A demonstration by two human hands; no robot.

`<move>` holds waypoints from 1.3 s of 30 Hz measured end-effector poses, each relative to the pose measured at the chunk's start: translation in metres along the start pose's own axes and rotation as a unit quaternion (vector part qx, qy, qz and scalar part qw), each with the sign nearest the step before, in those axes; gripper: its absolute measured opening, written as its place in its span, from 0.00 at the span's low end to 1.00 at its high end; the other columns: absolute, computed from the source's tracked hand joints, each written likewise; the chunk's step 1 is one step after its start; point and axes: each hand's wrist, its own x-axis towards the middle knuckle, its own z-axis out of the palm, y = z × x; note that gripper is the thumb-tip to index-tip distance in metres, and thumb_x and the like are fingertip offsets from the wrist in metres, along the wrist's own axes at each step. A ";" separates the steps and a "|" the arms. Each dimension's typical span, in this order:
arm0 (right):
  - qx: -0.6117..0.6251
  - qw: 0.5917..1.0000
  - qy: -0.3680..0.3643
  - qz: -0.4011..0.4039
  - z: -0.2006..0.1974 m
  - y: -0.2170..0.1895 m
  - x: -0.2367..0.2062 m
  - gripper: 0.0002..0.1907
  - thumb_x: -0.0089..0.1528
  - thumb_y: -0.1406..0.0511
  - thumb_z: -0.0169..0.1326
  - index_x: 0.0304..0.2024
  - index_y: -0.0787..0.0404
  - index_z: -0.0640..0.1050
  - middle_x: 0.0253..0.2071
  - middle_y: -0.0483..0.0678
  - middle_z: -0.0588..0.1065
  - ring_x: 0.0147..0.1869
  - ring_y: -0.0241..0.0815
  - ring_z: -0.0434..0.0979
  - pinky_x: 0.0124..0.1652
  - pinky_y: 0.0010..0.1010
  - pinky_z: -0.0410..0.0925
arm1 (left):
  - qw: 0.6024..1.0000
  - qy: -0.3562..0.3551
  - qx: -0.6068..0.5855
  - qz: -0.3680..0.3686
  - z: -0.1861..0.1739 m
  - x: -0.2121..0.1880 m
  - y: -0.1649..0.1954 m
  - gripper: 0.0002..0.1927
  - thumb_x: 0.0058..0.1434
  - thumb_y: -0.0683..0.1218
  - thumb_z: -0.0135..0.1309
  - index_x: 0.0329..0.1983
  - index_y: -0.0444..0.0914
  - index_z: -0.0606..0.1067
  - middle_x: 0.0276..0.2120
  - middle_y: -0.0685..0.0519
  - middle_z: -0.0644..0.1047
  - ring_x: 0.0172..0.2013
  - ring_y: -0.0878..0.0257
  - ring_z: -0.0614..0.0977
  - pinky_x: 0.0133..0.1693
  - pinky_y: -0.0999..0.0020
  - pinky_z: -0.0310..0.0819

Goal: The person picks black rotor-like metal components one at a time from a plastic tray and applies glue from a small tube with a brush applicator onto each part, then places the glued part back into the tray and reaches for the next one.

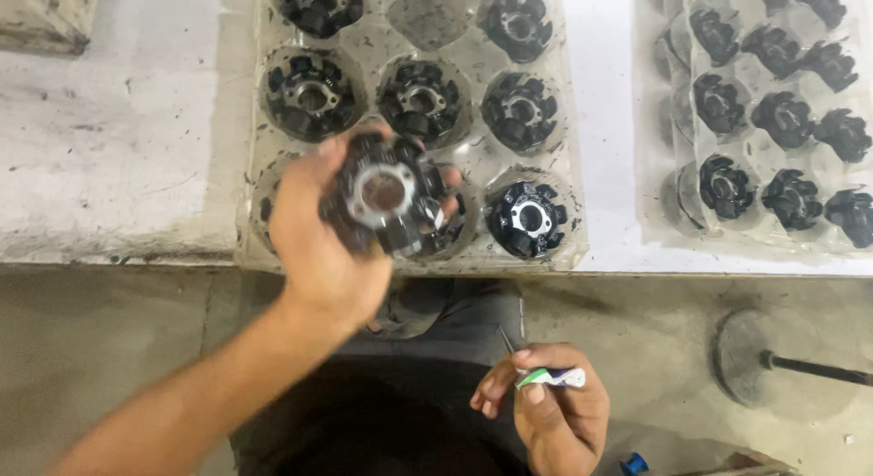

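Just above a clear tray [566, 167], left hand [318, 240] grips a stator [386, 196].

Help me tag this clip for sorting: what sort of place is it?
Probably a small assembly workshop: clear trays of identical black round parts, a scuffed workbench, and a part held up in the left hand.

A black stator core [386, 196] is gripped by the left hand [320, 235] at frame centre; a slim tool [546, 376] is held by the right hand [550, 412] at lower right.
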 end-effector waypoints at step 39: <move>-0.087 0.989 -0.025 -0.113 -0.053 0.054 0.039 0.12 0.53 0.76 0.70 0.39 0.70 0.82 0.30 0.55 0.80 0.33 0.43 0.83 0.35 0.31 0.76 | 0.892 -0.075 0.445 -0.036 0.011 0.146 0.034 0.27 0.54 0.55 0.68 0.51 0.40 0.71 0.51 0.41 0.78 0.52 0.51 0.83 0.55 0.46 0.79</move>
